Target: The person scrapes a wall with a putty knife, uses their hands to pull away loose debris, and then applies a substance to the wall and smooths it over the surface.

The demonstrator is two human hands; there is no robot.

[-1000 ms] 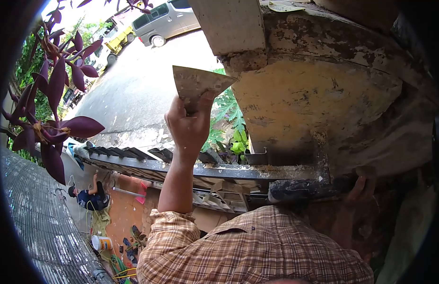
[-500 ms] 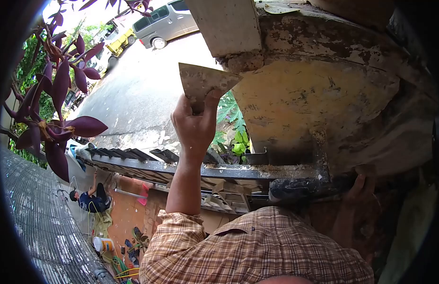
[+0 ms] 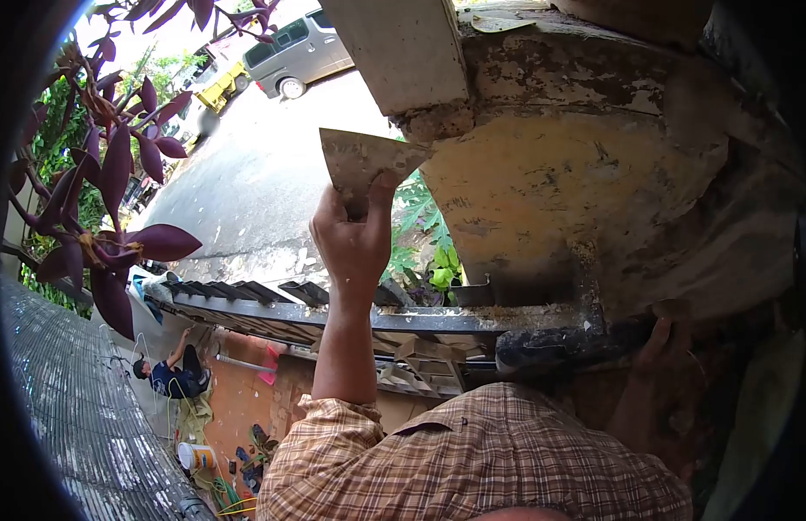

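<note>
A wide metal scraper blade (image 3: 368,161) is gripped in my left hand (image 3: 351,239), which is raised near the middle of the view. The right corner of the blade is at the left edge of a worn yellow wall surface (image 3: 551,187), below a pale post (image 3: 399,52); whether they touch is unclear. My right hand (image 3: 659,347) is in shadow at the lower right, its fingers wrapped at the end of a dark pipe-like bar (image 3: 559,347). Its palm is hard to make out.
A metal railing (image 3: 420,319) crosses below the wall. Purple leaves (image 3: 116,174) hang at the left above a corrugated roof (image 3: 82,408). Far below, a person (image 3: 173,378) sits near a white bucket (image 3: 196,456). A van (image 3: 303,52) is parked on the road.
My left hand and the scraper have shifted slightly left and down in the view. The post and van also appear further left. My right hand looks nearly unchanged.
</note>
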